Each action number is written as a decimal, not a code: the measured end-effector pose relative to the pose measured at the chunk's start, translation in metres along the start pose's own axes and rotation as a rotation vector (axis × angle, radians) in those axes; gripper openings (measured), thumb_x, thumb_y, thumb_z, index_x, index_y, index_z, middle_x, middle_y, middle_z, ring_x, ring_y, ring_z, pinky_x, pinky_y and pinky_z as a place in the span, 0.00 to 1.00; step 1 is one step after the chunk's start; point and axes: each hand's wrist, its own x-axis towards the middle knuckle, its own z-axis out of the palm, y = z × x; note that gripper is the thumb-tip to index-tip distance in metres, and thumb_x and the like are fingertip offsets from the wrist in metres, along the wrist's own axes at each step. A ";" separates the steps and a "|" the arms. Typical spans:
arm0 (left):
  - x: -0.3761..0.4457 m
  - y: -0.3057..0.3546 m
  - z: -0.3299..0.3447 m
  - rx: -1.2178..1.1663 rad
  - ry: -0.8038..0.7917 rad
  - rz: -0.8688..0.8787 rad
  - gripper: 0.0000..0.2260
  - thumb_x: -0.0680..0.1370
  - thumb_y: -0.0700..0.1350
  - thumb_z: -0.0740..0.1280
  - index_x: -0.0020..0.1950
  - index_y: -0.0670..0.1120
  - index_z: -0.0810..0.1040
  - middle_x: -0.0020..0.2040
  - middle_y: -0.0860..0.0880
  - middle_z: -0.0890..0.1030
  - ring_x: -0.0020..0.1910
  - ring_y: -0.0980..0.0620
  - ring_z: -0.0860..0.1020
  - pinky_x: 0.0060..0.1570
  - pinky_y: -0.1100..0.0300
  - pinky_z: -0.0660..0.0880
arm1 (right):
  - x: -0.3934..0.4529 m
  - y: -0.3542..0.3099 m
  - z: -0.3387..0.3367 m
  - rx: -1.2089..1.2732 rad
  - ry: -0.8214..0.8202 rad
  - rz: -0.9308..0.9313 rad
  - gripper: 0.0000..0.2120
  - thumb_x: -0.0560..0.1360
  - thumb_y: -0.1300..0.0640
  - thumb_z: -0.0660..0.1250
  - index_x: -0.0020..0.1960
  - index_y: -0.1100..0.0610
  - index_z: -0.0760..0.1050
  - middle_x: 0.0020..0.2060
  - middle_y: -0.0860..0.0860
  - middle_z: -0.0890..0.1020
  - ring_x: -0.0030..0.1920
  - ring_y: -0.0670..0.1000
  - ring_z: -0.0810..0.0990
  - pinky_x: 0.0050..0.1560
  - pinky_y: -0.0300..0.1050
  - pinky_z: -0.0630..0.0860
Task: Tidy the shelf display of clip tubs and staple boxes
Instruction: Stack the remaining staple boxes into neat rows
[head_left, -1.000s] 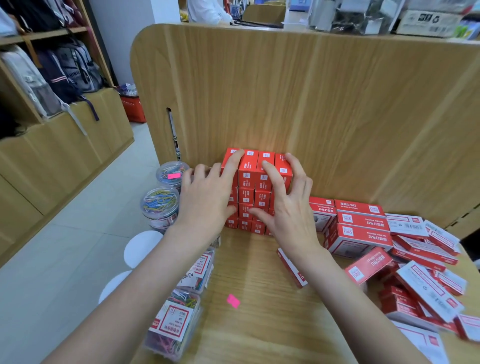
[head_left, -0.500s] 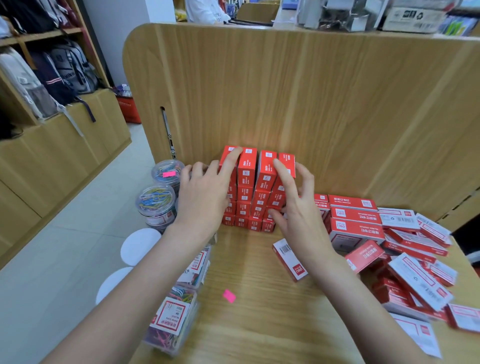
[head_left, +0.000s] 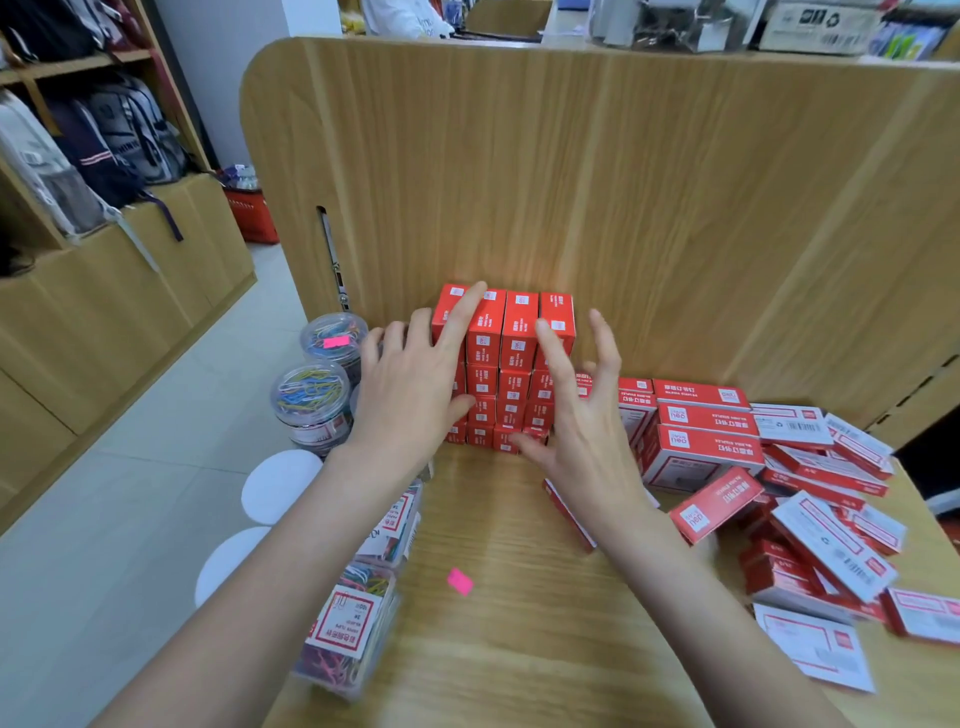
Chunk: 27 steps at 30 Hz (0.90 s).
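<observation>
While the left hand (head_left: 415, 384) lies flat and open against the red staple-box stack (head_left: 511, 364) at frame centre, the right hand (head_left: 582, 415) hovers spread open beside it.

One head camera looks forward and down, close over the shelf (head_left: 519, 597); the back panel (head_left: 623, 182) stands at 12 o'clock.
</observation>
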 end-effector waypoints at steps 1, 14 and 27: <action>-0.001 0.000 0.002 0.006 0.016 0.009 0.49 0.62 0.50 0.78 0.75 0.54 0.52 0.56 0.42 0.74 0.53 0.41 0.73 0.58 0.47 0.63 | -0.001 -0.001 0.004 -0.024 0.006 0.000 0.57 0.61 0.61 0.78 0.72 0.40 0.42 0.73 0.55 0.43 0.69 0.61 0.61 0.64 0.52 0.68; 0.000 -0.001 0.000 -0.002 -0.029 -0.033 0.47 0.64 0.51 0.76 0.75 0.56 0.51 0.63 0.46 0.70 0.59 0.42 0.69 0.62 0.48 0.58 | 0.005 0.006 0.002 0.020 -0.096 -0.056 0.57 0.64 0.68 0.74 0.71 0.36 0.39 0.73 0.52 0.39 0.62 0.57 0.67 0.59 0.53 0.73; 0.001 0.001 -0.003 -0.026 -0.035 -0.029 0.47 0.68 0.51 0.74 0.75 0.57 0.44 0.63 0.45 0.69 0.61 0.43 0.69 0.63 0.49 0.57 | 0.003 0.002 -0.009 0.008 -0.104 -0.046 0.53 0.65 0.72 0.71 0.72 0.39 0.42 0.74 0.56 0.40 0.63 0.56 0.66 0.59 0.50 0.73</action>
